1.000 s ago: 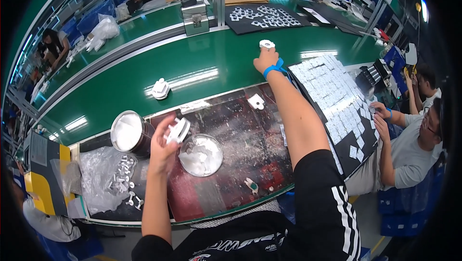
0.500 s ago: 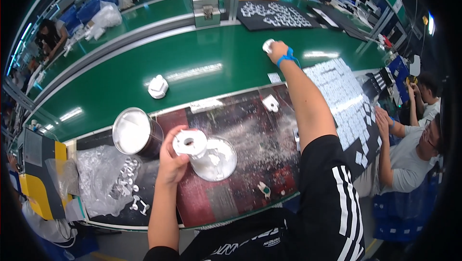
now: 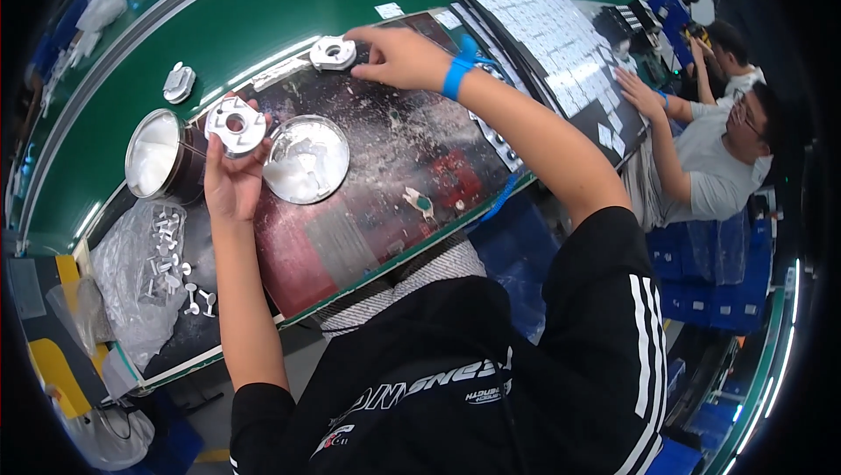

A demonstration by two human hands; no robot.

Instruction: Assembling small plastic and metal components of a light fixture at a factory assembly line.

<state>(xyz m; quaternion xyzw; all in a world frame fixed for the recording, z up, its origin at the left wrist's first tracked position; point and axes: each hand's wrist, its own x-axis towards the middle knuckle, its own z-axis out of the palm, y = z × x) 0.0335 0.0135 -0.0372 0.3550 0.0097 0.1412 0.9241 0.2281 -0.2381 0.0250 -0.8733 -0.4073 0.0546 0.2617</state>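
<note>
L hand (image 3: 229, 179) pinches a white ring part (image 3: 234, 123) by fingertips only; R hand (image 3: 399, 56), fingers spread, touches another part (image 3: 333, 52). Loose pinch could drop it onto the round lid (image 3: 307, 158).

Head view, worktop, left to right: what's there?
Clear bag of small metal parts → open metal can → left hand holding a white round part → shallow round dish of white paste → right hand → tray of white pieces.
</note>
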